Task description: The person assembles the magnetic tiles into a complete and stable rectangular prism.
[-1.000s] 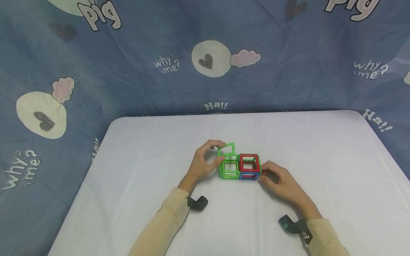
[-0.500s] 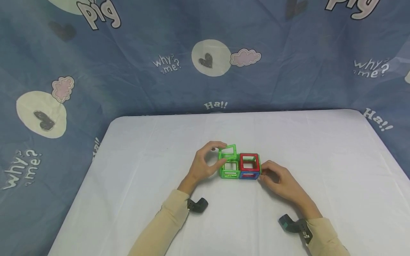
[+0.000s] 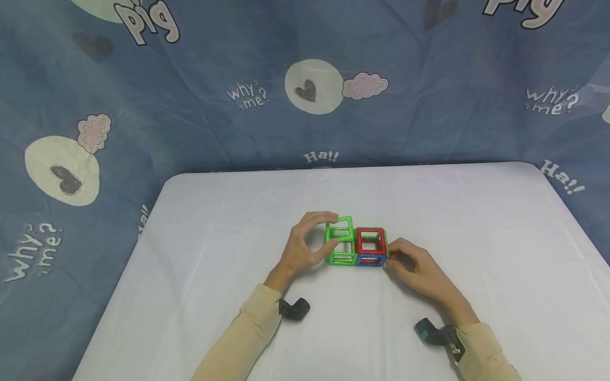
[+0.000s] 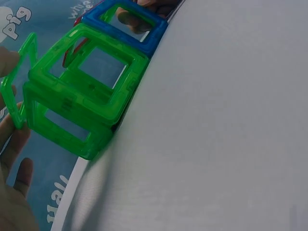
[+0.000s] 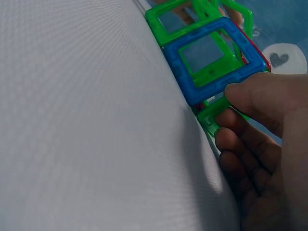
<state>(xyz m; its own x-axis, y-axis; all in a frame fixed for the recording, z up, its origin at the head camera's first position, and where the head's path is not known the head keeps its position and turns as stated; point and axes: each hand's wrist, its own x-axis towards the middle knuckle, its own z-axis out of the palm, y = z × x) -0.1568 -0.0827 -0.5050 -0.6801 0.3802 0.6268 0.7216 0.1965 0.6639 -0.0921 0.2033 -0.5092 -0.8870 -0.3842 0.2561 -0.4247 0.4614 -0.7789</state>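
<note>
Two joined cubes of open-frame magnetic tiles stand on the table. The left cube (image 3: 342, 263) is green; the right one has a red top tile (image 3: 359, 241) and a blue front tile (image 5: 180, 72). My left hand (image 3: 300, 246) pinches a green square tile (image 3: 351, 226) by its edges between thumb and fingers. That tile slants up over the green cube's top, its far edge raised. At the other end, my right hand (image 3: 421, 272) grips the right cube's side, with the thumb at the blue tile's corner and fingertips by a green side tile (image 5: 208, 121).
The white-covered table (image 3: 238, 211) surrounds the cubes. Behind it hangs a blue printed cloth (image 3: 190, 106). Dark wrist cameras (image 3: 295, 309) sit below both hands, near the sleeves.
The slanted green tile has shifted slightly right, and its near edge has come down against the green cube's top. My left thumb has moved a little right and lower. The right hand stays put.
</note>
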